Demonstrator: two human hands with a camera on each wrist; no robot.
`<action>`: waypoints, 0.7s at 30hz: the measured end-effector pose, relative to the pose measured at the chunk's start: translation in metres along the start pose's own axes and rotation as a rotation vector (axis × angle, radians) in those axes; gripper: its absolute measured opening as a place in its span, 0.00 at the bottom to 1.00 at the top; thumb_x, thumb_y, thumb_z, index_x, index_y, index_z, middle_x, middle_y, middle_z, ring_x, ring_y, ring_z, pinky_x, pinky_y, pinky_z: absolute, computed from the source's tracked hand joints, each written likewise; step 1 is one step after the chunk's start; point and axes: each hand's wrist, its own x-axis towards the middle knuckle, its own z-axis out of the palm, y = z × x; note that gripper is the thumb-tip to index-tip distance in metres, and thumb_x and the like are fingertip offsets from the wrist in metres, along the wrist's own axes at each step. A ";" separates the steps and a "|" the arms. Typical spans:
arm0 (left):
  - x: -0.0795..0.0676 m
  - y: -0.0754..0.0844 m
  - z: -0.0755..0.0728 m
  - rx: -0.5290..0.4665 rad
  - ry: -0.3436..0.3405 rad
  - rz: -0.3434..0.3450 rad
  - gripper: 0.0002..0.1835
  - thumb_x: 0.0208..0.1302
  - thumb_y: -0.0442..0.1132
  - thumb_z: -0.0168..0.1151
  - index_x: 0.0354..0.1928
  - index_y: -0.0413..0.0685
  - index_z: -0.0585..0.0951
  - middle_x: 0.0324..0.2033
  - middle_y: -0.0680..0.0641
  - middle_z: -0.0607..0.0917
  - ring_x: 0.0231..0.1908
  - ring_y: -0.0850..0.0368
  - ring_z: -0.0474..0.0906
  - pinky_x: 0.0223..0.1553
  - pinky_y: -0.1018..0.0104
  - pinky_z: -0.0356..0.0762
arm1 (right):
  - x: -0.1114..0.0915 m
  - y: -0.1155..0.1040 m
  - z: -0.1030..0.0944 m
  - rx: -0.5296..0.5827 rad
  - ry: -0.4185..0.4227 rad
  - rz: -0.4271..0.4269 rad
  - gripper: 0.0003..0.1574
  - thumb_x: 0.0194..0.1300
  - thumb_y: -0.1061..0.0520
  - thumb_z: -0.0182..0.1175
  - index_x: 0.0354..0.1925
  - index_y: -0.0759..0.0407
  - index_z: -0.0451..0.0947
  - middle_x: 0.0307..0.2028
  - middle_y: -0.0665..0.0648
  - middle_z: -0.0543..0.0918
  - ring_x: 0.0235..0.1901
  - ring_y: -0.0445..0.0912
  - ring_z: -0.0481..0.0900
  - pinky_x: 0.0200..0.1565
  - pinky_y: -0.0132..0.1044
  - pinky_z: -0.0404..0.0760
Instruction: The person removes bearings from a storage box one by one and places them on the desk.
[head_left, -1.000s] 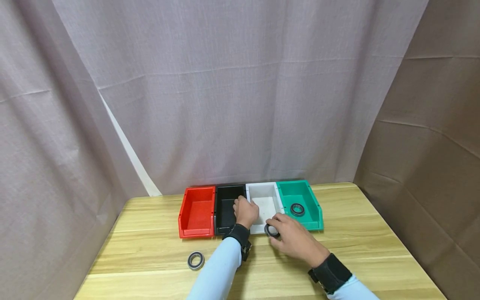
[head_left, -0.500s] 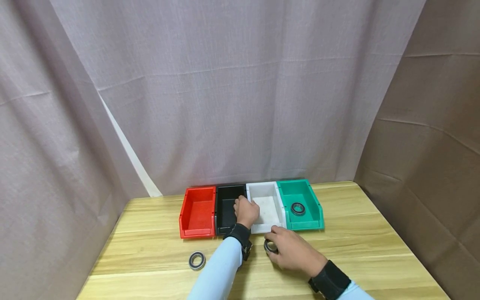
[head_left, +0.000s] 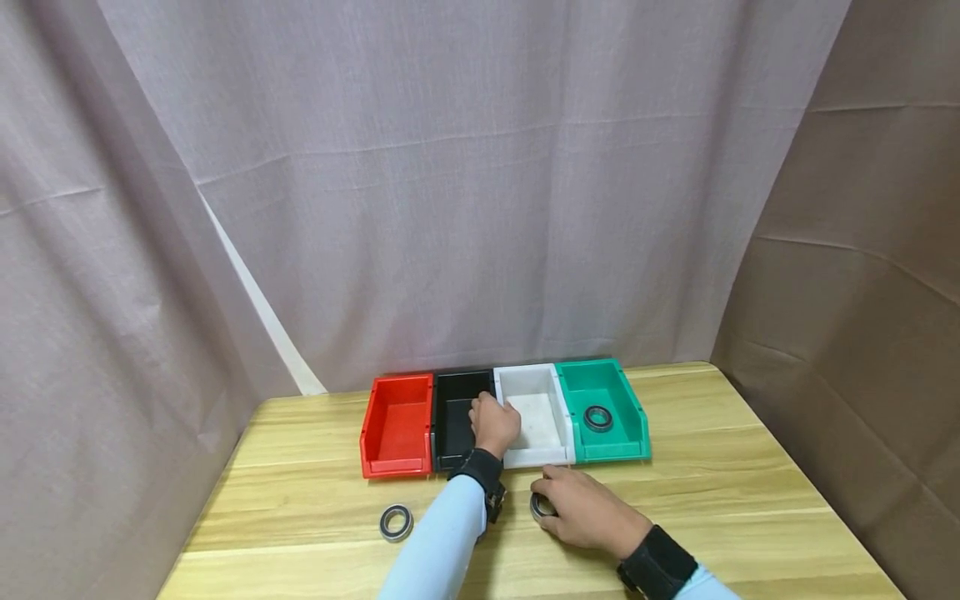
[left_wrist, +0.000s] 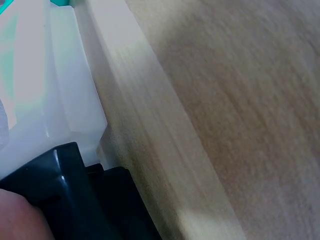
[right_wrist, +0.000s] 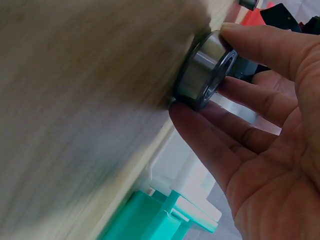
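Observation:
My right hand (head_left: 592, 512) pinches a ball bearing (right_wrist: 202, 70) between thumb and fingers. The bearing, a steel ring with a dark seal, sits at the tabletop in front of the white bin (head_left: 535, 457). My left hand (head_left: 495, 427) lies over the wall between the black bin (head_left: 453, 433) and the white one, its fingers curled at the black bin's edge; the fingertips are hidden. In the left wrist view only a bit of that hand (left_wrist: 22, 217) shows beside the black rim. A second bearing (head_left: 597, 418) lies flat in the green bin (head_left: 611, 451).
Another bearing (head_left: 395, 522) lies on the wooden table (head_left: 300, 500), left of my left forearm. The red bin (head_left: 396, 468) ends the row on the left. A grey curtain (head_left: 450, 208) hangs behind the table, and brown cloth (head_left: 847, 333) stands along its right side.
My right hand has carried its bearing from the white bin's front edge toward me, down to the table. The left hand has stayed in place.

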 end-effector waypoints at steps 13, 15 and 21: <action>-0.004 0.005 -0.002 0.083 -0.012 -0.007 0.28 0.75 0.39 0.57 0.70 0.26 0.70 0.62 0.28 0.77 0.64 0.32 0.73 0.70 0.35 0.70 | 0.001 -0.011 0.002 -0.115 0.046 -0.010 0.15 0.57 0.53 0.77 0.40 0.56 0.85 0.34 0.48 0.77 0.32 0.41 0.73 0.36 0.38 0.76; -0.004 0.006 -0.002 0.089 -0.011 -0.005 0.28 0.76 0.39 0.57 0.70 0.26 0.70 0.61 0.29 0.78 0.64 0.33 0.73 0.70 0.36 0.71 | 0.002 -0.013 0.002 -0.144 0.050 -0.018 0.15 0.55 0.55 0.78 0.39 0.56 0.84 0.33 0.49 0.77 0.32 0.41 0.74 0.36 0.39 0.76; -0.005 0.006 0.000 0.089 0.018 0.004 0.27 0.74 0.38 0.58 0.68 0.25 0.72 0.59 0.29 0.79 0.62 0.33 0.74 0.67 0.33 0.72 | 0.001 -0.017 0.004 -0.185 0.062 -0.017 0.15 0.52 0.57 0.78 0.36 0.56 0.82 0.32 0.49 0.76 0.31 0.43 0.74 0.36 0.40 0.78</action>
